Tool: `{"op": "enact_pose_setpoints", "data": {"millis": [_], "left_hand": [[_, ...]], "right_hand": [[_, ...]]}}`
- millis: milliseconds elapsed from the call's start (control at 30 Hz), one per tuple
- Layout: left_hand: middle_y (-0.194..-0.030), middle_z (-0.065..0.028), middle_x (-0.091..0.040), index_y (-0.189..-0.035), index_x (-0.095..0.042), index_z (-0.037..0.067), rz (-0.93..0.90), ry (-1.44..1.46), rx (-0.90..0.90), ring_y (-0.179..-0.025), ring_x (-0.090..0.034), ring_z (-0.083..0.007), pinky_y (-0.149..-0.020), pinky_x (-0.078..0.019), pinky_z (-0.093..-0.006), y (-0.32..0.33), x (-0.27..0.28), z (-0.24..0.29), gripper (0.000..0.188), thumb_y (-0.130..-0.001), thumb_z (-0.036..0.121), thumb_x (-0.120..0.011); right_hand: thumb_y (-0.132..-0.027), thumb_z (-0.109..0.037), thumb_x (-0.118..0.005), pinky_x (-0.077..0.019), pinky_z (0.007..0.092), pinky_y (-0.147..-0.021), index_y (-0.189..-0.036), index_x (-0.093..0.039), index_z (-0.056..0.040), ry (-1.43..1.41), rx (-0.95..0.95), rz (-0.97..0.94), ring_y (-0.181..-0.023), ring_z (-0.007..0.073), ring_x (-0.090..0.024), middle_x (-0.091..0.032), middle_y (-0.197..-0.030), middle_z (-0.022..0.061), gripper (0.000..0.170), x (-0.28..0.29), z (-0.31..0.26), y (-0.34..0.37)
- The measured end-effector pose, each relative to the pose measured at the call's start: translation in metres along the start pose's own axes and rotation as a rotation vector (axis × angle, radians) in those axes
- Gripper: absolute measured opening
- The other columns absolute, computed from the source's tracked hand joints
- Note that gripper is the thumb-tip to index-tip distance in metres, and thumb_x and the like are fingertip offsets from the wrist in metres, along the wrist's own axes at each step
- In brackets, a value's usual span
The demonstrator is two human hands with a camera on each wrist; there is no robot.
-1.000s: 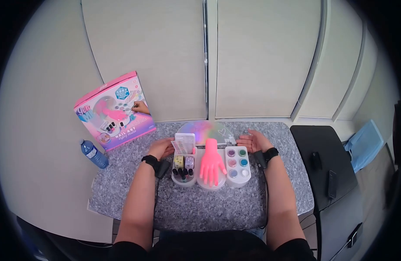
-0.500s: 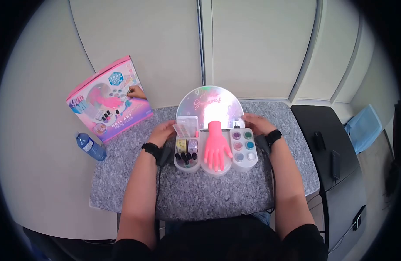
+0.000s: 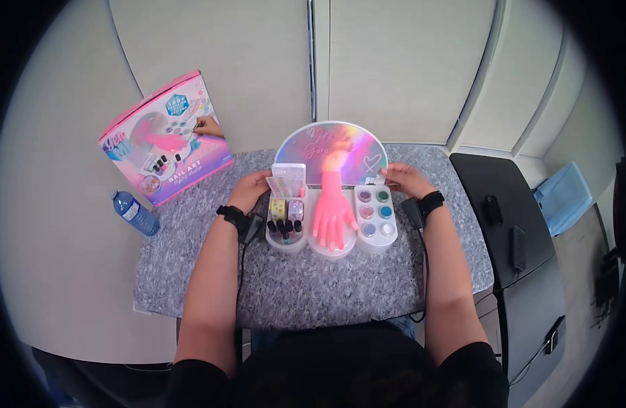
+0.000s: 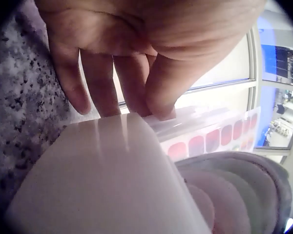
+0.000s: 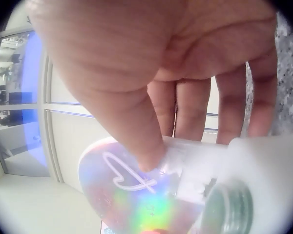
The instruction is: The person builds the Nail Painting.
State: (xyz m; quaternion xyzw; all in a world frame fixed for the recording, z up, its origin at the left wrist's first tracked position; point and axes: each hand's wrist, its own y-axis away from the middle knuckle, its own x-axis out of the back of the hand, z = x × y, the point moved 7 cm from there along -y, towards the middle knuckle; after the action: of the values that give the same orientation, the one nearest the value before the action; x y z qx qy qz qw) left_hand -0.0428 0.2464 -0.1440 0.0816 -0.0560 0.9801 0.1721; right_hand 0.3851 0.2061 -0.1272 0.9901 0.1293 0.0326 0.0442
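A white nail-art station (image 3: pixel 333 248) stands on the speckled table, holding a pink model hand (image 3: pixel 335 214) with fingers toward the person. Behind it rises a rounded iridescent panel (image 3: pixel 313 153). My left hand (image 3: pixel 248 194) grips the station's back left corner, thumb against the clear holder with sticker sheets (image 4: pixel 210 141) and fingers behind the white housing (image 4: pixel 107 175). At the opposite side, my right hand (image 3: pixel 409 180) pinches the panel's lower right edge; its thumb lies on the front near the heart outline (image 5: pixel 127 175), its fingers behind. The rear fingertips are partly hidden.
Small dark-capped bottles (image 3: pixel 286 230) and two rolls sit in the left compartment; several pots (image 3: pixel 376 212) fill the right one. A colourful box (image 3: pixel 167 139) and a blue bottle (image 3: pixel 135 213) stand at left. A black side table (image 3: pixel 500 204) adjoins at right.
The head view has shifted, so the station appears higher and more of the iridescent panel's face shows. My right hand, palm up beside the station earlier, has closed round the panel's edge.
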Motion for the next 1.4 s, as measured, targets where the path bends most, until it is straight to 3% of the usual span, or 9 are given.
{"op": "enact_pose_setpoints", "data": {"millis": [400, 667, 833, 1000, 1067, 1100, 1233, 1300, 1400], "left_hand": [[-0.126, -0.0091, -0.079, -0.138, -0.071, -0.003, 0.028, 0.054, -0.061, -0.113, -0.074, -0.0151, -0.104, -0.0567, -0.0310, -0.001, -0.004, -0.001, 0.034, -0.106, 0.006, -0.065], [-0.124, -0.0071, -0.079, -0.137, -0.072, -0.001, 0.061, -0.043, -0.074, -0.112, -0.073, -0.0147, -0.102, -0.0560, -0.0300, -0.003, -0.002, -0.001, 0.032, -0.107, 0.006, -0.065], [-0.120, -0.0064, -0.079, -0.136, -0.073, -0.001, 0.073, -0.225, -0.090, -0.106, -0.073, -0.0134, -0.095, -0.0579, -0.0297, -0.003, 0.000, 0.006, 0.031, -0.107, 0.006, -0.065], [-0.115, -0.0062, -0.078, -0.134, -0.075, 0.001, 0.064, -0.031, 0.078, -0.096, -0.072, -0.0119, -0.086, -0.0574, -0.0273, 0.004, 0.005, -0.004, 0.032, -0.108, 0.017, -0.068], [-0.119, -0.0083, -0.079, -0.142, -0.071, 0.004, 0.219, -0.102, 0.190, -0.099, -0.075, -0.0145, -0.088, -0.0593, -0.0309, 0.023, 0.010, 0.018, 0.044, -0.111, 0.035, -0.065], [-0.119, -0.0083, -0.079, -0.142, -0.071, 0.004, 0.221, -0.095, 0.186, -0.099, -0.075, -0.0145, -0.088, -0.0593, -0.0309, 0.030, 0.011, 0.026, 0.044, -0.111, 0.035, -0.065], [-0.132, -0.0196, -0.077, -0.147, -0.066, 0.003, 0.050, 0.067, 0.349, -0.117, -0.078, -0.0277, -0.096, -0.0631, -0.0376, 0.054, 0.023, 0.031, 0.063, -0.112, 0.055, -0.058], [-0.130, -0.0230, -0.077, -0.148, -0.064, -0.002, -0.022, 0.011, 0.550, -0.115, -0.079, -0.0308, -0.099, -0.0632, -0.0400, 0.079, 0.015, 0.033, 0.073, -0.111, 0.060, -0.058], [-0.128, -0.0251, -0.077, -0.150, -0.063, 0.000, -0.108, 0.039, 0.452, -0.108, -0.080, -0.0304, -0.096, -0.0632, -0.0395, 0.085, 0.002, 0.025, 0.080, -0.108, 0.067, -0.058]], "right_hand": [[-0.102, -0.060, -0.074, -0.0583, 0.0339, -0.094, -0.119, -0.077, -0.0127, 0.048, -0.082, 0.034, -0.097, 0.0124, -0.070, -0.075, -0.101, -0.0011, 0.050, 0.009, 0.011, -0.003], [-0.105, -0.032, -0.079, -0.0599, 0.0312, -0.091, -0.118, -0.079, -0.0072, 0.071, 0.190, 0.065, -0.096, 0.0111, -0.072, -0.079, -0.107, 0.0007, 0.028, -0.001, -0.021, 0.006], [-0.103, -0.029, -0.081, -0.0604, 0.0308, -0.090, -0.116, -0.079, -0.0066, 0.124, 0.116, 0.097, -0.094, 0.0101, -0.072, -0.079, -0.105, -0.0003, 0.026, 0.005, -0.017, 0.002], [-0.104, -0.026, -0.080, -0.0601, 0.0307, -0.086, -0.114, -0.080, -0.0038, 0.125, 0.124, 0.167, -0.092, 0.0110, -0.072, -0.080, -0.107, 0.0022, 0.024, -0.010, -0.026, 0.014], [-0.105, -0.028, -0.078, -0.0595, 0.0311, -0.081, -0.113, -0.080, 0.0004, 0.488, 0.474, 0.458, -0.089, 0.0136, -0.073, -0.081, -0.103, 0.0062, 0.029, -0.015, -0.056, 0.038], [-0.105, -0.028, -0.078, -0.0595, 0.0311, -0.081, -0.113, -0.080, 0.0004, 0.497, 0.476, 0.457, -0.089, 0.0136, -0.073, -0.081, -0.103, 0.0062, 0.029, -0.020, -0.061, 0.048], [-0.107, -0.049, -0.071, -0.0592, 0.0317, -0.072, -0.096, -0.081, 0.0038, 0.485, 0.173, 0.488, -0.077, 0.0180, -0.075, -0.078, -0.081, 0.0080, 0.055, -0.010, -0.052, 0.075], [-0.107, -0.057, -0.067, -0.0594, 0.0317, -0.067, -0.087, -0.081, 0.0014, 0.469, -0.145, 0.316, -0.075, 0.0174, -0.075, -0.077, -0.077, 0.0075, 0.063, -0.015, -0.036, 0.083], [-0.107, -0.059, -0.066, -0.0614, 0.0333, -0.065, -0.095, -0.080, 0.0011, 0.343, -0.128, 0.274, -0.075, 0.0182, -0.076, -0.079, -0.086, 0.0117, 0.063, -0.011, -0.029, 0.080]]}}
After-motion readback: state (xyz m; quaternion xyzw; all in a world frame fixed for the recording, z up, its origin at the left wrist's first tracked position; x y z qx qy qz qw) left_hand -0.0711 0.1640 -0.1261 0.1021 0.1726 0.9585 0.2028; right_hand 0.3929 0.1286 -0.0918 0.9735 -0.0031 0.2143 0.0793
